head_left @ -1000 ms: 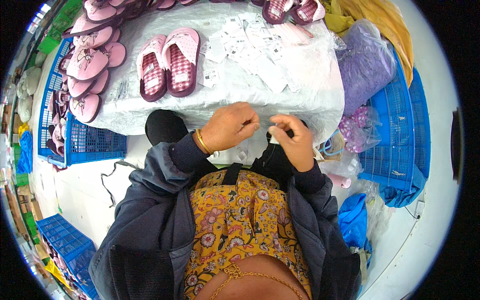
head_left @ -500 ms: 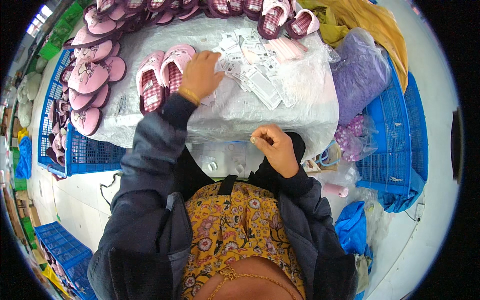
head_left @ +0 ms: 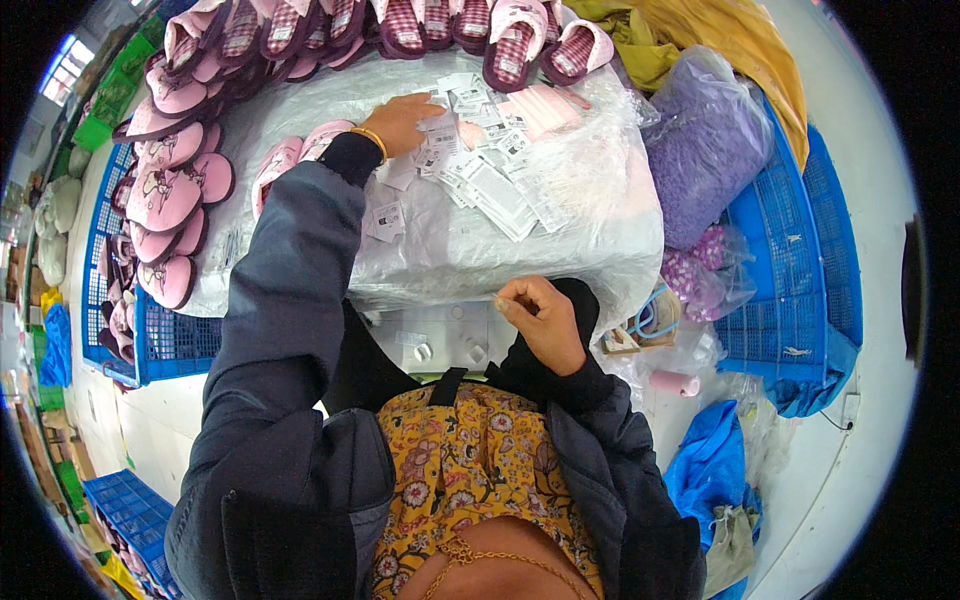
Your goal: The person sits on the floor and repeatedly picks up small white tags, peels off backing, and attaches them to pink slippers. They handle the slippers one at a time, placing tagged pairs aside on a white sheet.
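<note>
My left hand (head_left: 402, 122) reaches over the white-wrapped table with its fingers stretched out, at the edge of a spread of white paper tags (head_left: 492, 192). Whether a tag is under its fingertips, I cannot tell. Below that forearm lies a pair of pink slippers (head_left: 277, 165) with checked insoles, mostly hidden by the sleeve. My right hand (head_left: 545, 320) is just off the table's near edge, above my lap. Its thumb and forefinger are pinched together; a tiny thing seems to show at the tips, too small to name.
Several pink slippers (head_left: 168, 200) are stacked along the left edge, others (head_left: 405, 28) along the back. Blue crates (head_left: 180, 340) stand at both sides. A bag of purple fluffy material (head_left: 705, 150) leans at the right. A pink roll (head_left: 675, 383) lies lower right.
My left hand has moved away from the slippers, farther out to the paper tags, and its sleeve now covers more of the pair. My right hand stays pinched in nearly the same place.
</note>
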### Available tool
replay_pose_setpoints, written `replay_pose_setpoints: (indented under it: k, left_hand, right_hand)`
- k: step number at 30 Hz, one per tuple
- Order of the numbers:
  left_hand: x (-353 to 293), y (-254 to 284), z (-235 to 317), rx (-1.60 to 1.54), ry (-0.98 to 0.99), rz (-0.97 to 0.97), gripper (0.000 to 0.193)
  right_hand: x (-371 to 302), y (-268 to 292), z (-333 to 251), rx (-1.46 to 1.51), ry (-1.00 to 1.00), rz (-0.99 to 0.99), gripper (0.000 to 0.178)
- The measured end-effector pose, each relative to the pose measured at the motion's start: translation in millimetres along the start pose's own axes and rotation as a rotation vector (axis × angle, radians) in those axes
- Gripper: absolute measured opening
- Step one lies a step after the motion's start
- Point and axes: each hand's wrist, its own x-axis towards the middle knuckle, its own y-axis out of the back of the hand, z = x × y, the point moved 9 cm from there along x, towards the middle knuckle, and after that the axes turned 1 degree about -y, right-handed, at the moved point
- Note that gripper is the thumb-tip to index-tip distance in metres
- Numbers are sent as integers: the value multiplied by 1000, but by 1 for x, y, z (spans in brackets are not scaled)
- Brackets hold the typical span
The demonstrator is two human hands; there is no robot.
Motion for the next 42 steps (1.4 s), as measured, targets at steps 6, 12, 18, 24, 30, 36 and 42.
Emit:
replay_pose_setpoints:
  k: [6, 12, 18, 24, 30, 36, 42]
  left_hand:
    - [5, 7, 42, 317, -204, -65, 67]
    - [-7, 19, 55, 477, -391, -1, 62]
    - [-32, 40, 36, 580, -443, 155, 49]
    - [-47, 49, 71, 562, -556, 161, 41]
    - [-65, 56, 88, 621, -552, 204, 38]
    - [-86, 56, 120, 582, -625, 238, 36]
    - [-102, 43, 137, 503, -663, 263, 37]
  right_hand:
    - [-4, 12, 5, 4, 7, 49, 10]
    - [-7, 15, 8, 49, -27, 60, 10]
    - [-13, 13, 21, 93, -61, 65, 10]
    - [-12, 6, 14, 41, -19, 41, 11]
    - [-12, 11, 6, 60, -27, 83, 11]
    - [23, 11, -26, 86, 65, 228, 14]
    - [63, -24, -24, 200, 127, 202, 11]
